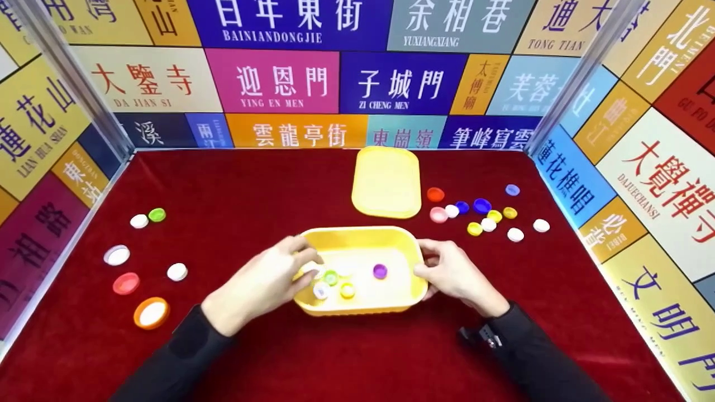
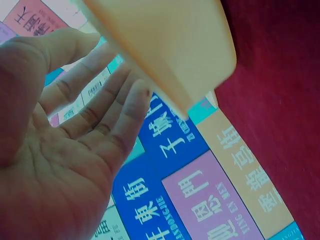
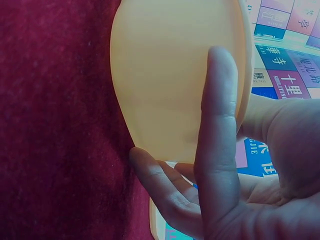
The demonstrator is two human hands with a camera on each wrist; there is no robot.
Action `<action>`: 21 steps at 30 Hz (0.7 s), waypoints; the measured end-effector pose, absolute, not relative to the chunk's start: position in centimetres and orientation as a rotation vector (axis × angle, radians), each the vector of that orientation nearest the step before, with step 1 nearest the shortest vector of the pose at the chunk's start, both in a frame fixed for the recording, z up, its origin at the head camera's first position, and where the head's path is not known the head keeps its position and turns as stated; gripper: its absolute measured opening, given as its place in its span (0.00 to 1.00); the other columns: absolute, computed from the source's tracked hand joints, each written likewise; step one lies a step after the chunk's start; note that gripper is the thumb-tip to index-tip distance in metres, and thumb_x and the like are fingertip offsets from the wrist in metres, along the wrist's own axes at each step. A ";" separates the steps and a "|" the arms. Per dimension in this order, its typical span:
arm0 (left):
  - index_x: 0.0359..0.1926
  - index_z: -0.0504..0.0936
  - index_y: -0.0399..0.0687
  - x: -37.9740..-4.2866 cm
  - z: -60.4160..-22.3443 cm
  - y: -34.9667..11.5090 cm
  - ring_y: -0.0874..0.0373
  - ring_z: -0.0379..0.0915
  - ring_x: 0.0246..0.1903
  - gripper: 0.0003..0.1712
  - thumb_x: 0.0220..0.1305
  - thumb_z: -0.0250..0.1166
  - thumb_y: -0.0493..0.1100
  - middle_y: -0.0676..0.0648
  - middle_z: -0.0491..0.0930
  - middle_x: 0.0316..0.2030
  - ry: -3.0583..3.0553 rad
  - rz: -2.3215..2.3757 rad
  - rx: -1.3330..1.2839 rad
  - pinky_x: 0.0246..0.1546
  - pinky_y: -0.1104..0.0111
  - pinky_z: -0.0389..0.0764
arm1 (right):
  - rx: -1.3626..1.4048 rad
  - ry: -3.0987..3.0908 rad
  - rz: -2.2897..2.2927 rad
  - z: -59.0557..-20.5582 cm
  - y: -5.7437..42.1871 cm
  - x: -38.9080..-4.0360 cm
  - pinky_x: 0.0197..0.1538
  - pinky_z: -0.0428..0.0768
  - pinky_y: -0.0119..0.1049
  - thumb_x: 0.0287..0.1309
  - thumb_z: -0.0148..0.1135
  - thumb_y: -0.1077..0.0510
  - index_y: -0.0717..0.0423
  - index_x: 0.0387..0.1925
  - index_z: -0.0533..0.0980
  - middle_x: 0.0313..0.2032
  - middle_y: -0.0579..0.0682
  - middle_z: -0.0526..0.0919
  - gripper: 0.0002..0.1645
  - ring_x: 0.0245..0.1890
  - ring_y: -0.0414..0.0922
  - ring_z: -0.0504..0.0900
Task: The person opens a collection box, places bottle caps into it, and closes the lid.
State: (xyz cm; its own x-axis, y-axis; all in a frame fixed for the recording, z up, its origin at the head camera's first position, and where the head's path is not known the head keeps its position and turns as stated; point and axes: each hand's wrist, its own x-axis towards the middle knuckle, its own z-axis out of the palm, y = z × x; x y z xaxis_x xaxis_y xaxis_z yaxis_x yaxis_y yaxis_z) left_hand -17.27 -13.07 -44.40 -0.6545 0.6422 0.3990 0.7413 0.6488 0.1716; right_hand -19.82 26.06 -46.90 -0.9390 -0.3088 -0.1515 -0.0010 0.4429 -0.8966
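A yellow plastic tub (image 1: 363, 307) sits before me with several bottle caps in it, among them a purple cap (image 1: 380, 271), a green cap (image 1: 330, 277) and a yellow cap (image 1: 347, 290). My left hand (image 1: 265, 282) reaches over the tub's left rim, fingers bent loosely above a white cap (image 1: 311, 270). In the left wrist view its palm shows bare and the fingertips are partly hidden behind the tub wall (image 2: 170, 45). At the opposite end my right hand (image 1: 459, 274) grips the tub, its thumb and fingers round the wall (image 3: 160, 75).
Behind the tub lies a yellow lid (image 1: 386, 183). Several loose caps are scattered on the red cloth (image 1: 251, 190) at the right, near a blue cap (image 1: 482, 206). More lie at the left, including an orange cap (image 1: 151, 313) and a red cap (image 1: 126, 283). Printed panels enclose the table.
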 end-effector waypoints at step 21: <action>0.62 0.92 0.41 -20.4 -43.2 -22.4 0.31 0.86 0.60 0.18 0.77 0.77 0.42 0.33 0.87 0.59 -2.826 -0.623 -0.499 0.63 0.35 0.88 | -0.290 2.377 -1.501 -46.8 26.4 -19.8 0.33 0.96 0.50 0.73 0.67 0.69 0.61 0.81 0.78 0.63 0.67 0.90 0.37 0.40 0.55 0.97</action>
